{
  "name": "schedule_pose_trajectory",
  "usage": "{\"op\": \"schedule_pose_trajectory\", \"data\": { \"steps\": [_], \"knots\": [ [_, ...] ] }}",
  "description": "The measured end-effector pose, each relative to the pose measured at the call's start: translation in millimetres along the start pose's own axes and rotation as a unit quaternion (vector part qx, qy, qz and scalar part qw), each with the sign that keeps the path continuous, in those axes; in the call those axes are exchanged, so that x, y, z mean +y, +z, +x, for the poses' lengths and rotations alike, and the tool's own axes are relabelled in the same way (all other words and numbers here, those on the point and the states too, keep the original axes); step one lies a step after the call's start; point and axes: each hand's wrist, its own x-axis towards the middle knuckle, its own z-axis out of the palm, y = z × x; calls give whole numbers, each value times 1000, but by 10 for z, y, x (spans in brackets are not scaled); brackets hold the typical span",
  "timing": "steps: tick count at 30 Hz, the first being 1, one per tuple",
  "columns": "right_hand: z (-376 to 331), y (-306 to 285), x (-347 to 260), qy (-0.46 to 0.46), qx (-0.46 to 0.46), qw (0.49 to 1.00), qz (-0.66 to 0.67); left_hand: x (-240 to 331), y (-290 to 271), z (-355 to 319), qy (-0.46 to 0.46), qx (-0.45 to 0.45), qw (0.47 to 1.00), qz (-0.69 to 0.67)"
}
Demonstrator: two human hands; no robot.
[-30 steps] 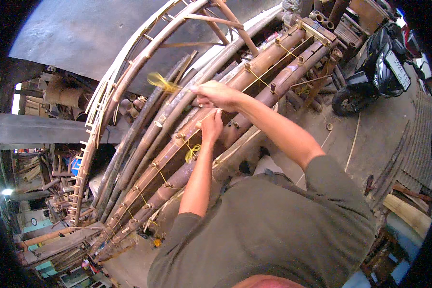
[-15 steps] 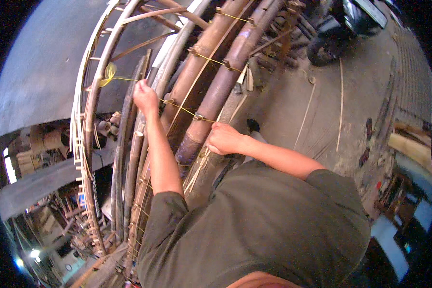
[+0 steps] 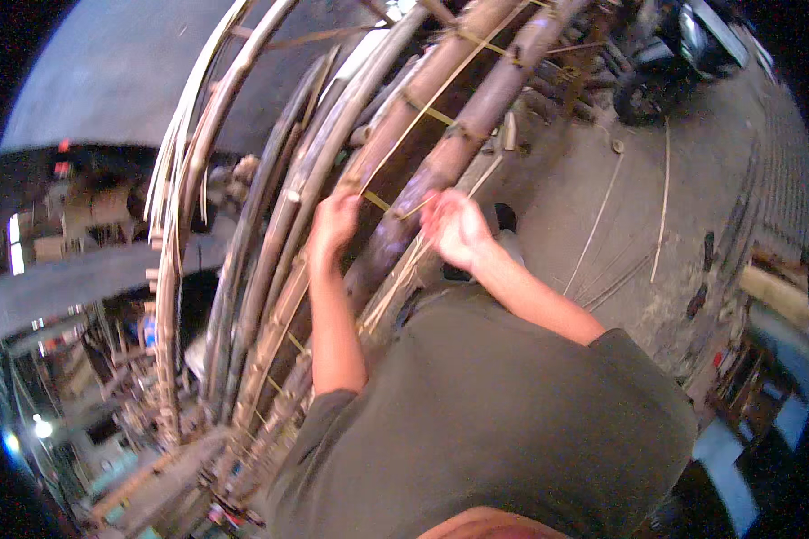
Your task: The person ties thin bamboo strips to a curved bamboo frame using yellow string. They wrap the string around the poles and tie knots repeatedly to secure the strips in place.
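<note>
Two long brown poles run side by side, a left pole [image 3: 382, 135] and a purplish right pole [image 3: 458, 139]. A yellow cord [image 3: 377, 200] stretches across the dark gap between them. My left hand [image 3: 334, 225] is closed against the left pole at one end of this cord; whatever its fingers hold is hidden. On the far side of the right pole, my right hand [image 3: 457, 232] is turned partly palm up. Its curled, blurred fingers grip the cord where it comes over that pole. Farther up, more yellow lashing [image 3: 439, 116] spans the poles.
Several slim grey-brown poles [image 3: 283, 216] and a curved bamboo frame [image 3: 184, 207] stand to the left. Thin strips [image 3: 485, 184] lie beside the right pole. A motorcycle [image 3: 683, 63] is parked at the far right, and long thin sticks [image 3: 663, 198] lie on the floor.
My left hand has come right and down to the left pole, and the loose yellow loop beside it is no longer visible. The right hand has moved up and rolled palm upward. The view has shifted.
</note>
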Motion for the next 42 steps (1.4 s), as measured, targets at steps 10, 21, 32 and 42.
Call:
{"op": "schedule_pose_trajectory", "data": {
  "steps": [10, 21, 32, 42],
  "knots": [
    [1203, 1891, 477, -47, -115, 284, -951, -129, 444, -102, 34, 202, 976, 68],
    [-64, 918, -73, -9, -346, 357, -867, 144, 361, -248, -20, 234, 972, 28],
    [-146, 404, 228, -154, -288, 305, -895, -406, -73, 818, 17, 391, 920, 8],
    [-259, -137, 1497, 179, -189, 700, -665, -589, -569, -382, 4, 270, 961, 53]
  ]
}}
